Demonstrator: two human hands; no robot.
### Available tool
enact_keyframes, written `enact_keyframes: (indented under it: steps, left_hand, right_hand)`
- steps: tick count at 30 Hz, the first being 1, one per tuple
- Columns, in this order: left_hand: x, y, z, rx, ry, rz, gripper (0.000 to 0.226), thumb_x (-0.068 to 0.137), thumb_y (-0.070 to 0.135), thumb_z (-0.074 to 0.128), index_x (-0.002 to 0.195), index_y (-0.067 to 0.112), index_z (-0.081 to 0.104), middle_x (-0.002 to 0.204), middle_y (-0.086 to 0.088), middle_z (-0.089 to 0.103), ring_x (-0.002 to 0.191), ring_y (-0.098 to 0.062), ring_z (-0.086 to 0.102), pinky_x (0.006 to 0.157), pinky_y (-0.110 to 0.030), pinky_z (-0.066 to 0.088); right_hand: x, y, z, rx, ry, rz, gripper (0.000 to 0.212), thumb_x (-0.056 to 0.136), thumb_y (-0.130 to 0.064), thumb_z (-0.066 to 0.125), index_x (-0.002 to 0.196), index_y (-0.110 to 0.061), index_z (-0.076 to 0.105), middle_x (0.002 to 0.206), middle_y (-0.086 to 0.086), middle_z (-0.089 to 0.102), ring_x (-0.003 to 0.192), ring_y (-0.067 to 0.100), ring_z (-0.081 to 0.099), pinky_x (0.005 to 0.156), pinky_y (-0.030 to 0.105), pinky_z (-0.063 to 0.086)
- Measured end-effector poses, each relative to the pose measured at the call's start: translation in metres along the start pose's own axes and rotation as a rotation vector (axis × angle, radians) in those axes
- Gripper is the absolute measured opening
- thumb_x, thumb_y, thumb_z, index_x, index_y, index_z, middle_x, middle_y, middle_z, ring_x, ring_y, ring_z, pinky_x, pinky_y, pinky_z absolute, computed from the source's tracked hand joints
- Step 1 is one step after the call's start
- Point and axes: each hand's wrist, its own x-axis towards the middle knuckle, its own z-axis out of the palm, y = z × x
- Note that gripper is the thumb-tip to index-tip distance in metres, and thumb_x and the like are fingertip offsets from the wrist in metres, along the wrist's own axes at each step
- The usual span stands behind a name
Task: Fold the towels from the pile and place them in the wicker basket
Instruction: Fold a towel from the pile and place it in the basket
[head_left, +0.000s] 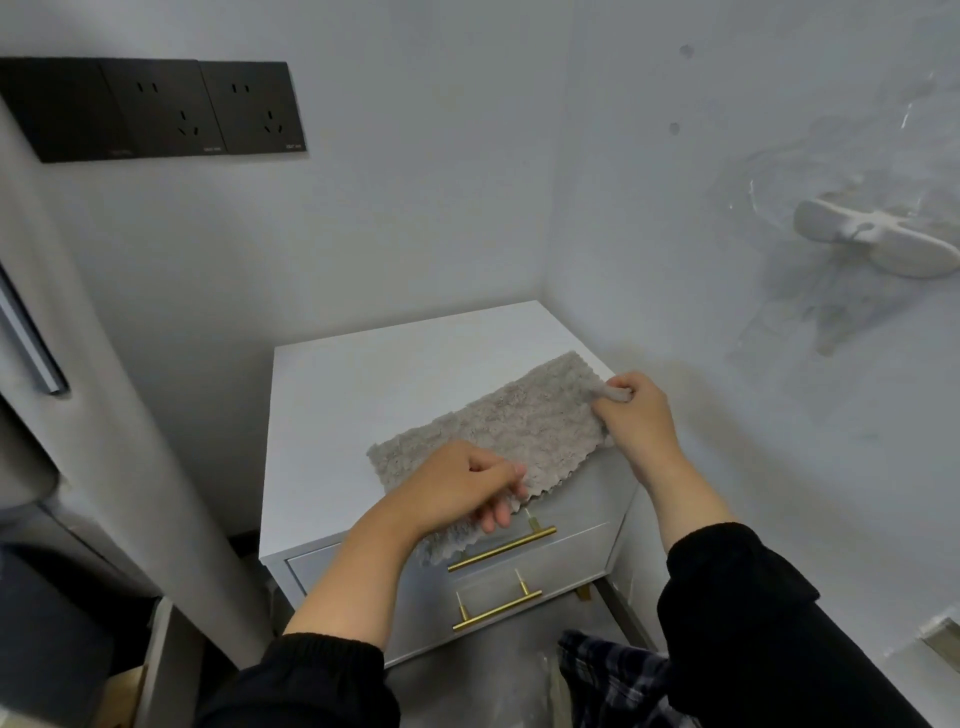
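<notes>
A grey fluffy towel (519, 421) with a zigzag edge lies spread over the front right part of a white nightstand's top (332, 395). Part of it hangs over the front edge above the drawers. My left hand (462, 488) pinches the towel's near edge, thumb on top and fingers underneath. My right hand (636, 415) grips the towel's right corner, with a small white tag or bunched cloth between its fingers. Neither a towel pile nor a wicker basket is in view.
The nightstand stands in a corner between two pale walls and has two drawers with gold bar handles (501, 548). Black wall sockets (156, 106) sit at the upper left. A white hook (878, 244) sticks out of the right wall. Dark furniture fills the left side.
</notes>
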Motion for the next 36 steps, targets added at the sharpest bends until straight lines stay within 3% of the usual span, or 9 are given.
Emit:
enact_keyframes:
  steps: [5, 8, 11, 15, 20, 23, 28, 32, 36]
  left_hand:
    - [0.005, 0.001, -0.019, -0.208, 0.648, 0.136, 0.006, 0.087, 0.020, 0.066, 0.092, 0.020, 0.069, 0.086, 0.005, 0.069, 0.075, -0.005, 0.060, 0.068, -0.021, 0.045]
    - [0.010, -0.007, -0.023, -0.183, 0.462, 0.131, 0.061, 0.082, 0.033, 0.072, 0.137, 0.029, 0.045, 0.131, 0.016, 0.052, 0.120, 0.002, 0.046, 0.098, -0.022, 0.036]
    - [0.013, -0.009, -0.020, -0.213, 0.236, 0.160, 0.096, 0.064, 0.048, 0.077, 0.146, 0.031, 0.030, 0.141, 0.017, 0.044, 0.131, 0.002, 0.038, 0.096, -0.009, 0.032]
    - [0.011, -0.005, -0.015, -0.554, 0.018, 0.179, 0.104, 0.042, 0.054, 0.090, 0.130, 0.015, 0.051, 0.121, -0.002, 0.066, 0.113, -0.017, 0.062, 0.085, -0.022, 0.052]
    - [0.010, -0.001, -0.012, -0.627, 0.158, 0.120, 0.026, 0.069, 0.011, 0.079, 0.093, 0.008, 0.069, 0.085, -0.003, 0.073, 0.083, -0.020, 0.068, 0.072, -0.026, 0.054]
    - [0.012, -0.003, -0.013, -0.495, 0.258, 0.061, 0.004, 0.082, 0.007, 0.067, 0.086, 0.006, 0.070, 0.076, -0.003, 0.070, 0.074, -0.017, 0.065, 0.067, -0.026, 0.051]
    - [0.010, 0.002, -0.018, -0.257, 0.357, 0.041, 0.025, 0.083, 0.016, 0.071, 0.077, -0.008, 0.066, 0.068, -0.008, 0.063, 0.061, -0.013, 0.058, 0.055, -0.020, 0.045]
    - [0.012, 0.008, -0.034, -0.036, 0.506, 0.051, 0.038, 0.079, 0.028, 0.073, 0.068, -0.007, 0.062, 0.065, -0.021, 0.057, 0.060, -0.016, 0.049, 0.061, -0.028, 0.037]
    - [0.023, 0.012, -0.043, 0.028, 0.634, 0.018, 0.034, 0.083, 0.025, 0.069, 0.061, 0.000, 0.061, 0.050, -0.006, 0.052, 0.047, -0.018, 0.043, 0.054, -0.026, 0.034]
  right_hand:
    - [-0.015, -0.036, -0.019, 0.385, -0.311, -0.027, 0.033, 0.076, 0.010, 0.063, 0.088, -0.020, 0.058, 0.078, 0.006, 0.060, 0.068, 0.021, 0.058, 0.060, 0.029, 0.046]
    - [-0.029, -0.054, -0.028, 0.417, -0.593, -0.053, 0.036, 0.065, 0.004, 0.064, 0.093, -0.018, 0.060, 0.075, 0.006, 0.065, 0.067, 0.018, 0.062, 0.059, 0.024, 0.050]
    - [-0.034, -0.066, -0.039, 0.475, -0.767, -0.084, 0.039, 0.063, 0.004, 0.063, 0.093, -0.021, 0.066, 0.078, 0.011, 0.060, 0.068, 0.021, 0.057, 0.062, 0.025, 0.048]
    - [-0.035, -0.075, -0.047, 0.378, -0.765, -0.105, 0.033, 0.066, 0.007, 0.063, 0.091, -0.013, 0.065, 0.078, 0.009, 0.064, 0.068, 0.016, 0.062, 0.061, 0.023, 0.051]
    - [-0.033, -0.063, -0.036, 0.007, -0.568, -0.091, 0.023, 0.079, 0.007, 0.068, 0.088, -0.014, 0.070, 0.082, 0.010, 0.068, 0.072, 0.018, 0.063, 0.062, 0.027, 0.047]
    - [-0.030, -0.059, -0.035, -0.044, -0.484, -0.081, 0.013, 0.078, 0.001, 0.072, 0.082, -0.011, 0.071, 0.069, 0.003, 0.068, 0.062, 0.017, 0.060, 0.051, 0.024, 0.044]
    - [-0.028, -0.056, -0.036, -0.201, -0.423, -0.057, 0.023, 0.073, -0.016, 0.081, 0.090, -0.004, 0.070, 0.064, 0.001, 0.063, 0.054, 0.015, 0.055, 0.052, 0.024, 0.044]
    - [-0.025, -0.062, -0.033, -0.192, -0.407, -0.085, 0.016, 0.076, -0.012, 0.078, 0.068, -0.004, 0.067, 0.046, -0.005, 0.053, 0.042, 0.007, 0.044, 0.046, 0.017, 0.035]
    - [-0.010, -0.061, -0.014, -0.313, -0.292, -0.152, 0.019, 0.073, -0.019, 0.078, 0.067, -0.003, 0.070, 0.060, 0.010, 0.057, 0.057, 0.015, 0.046, 0.057, 0.026, 0.033]
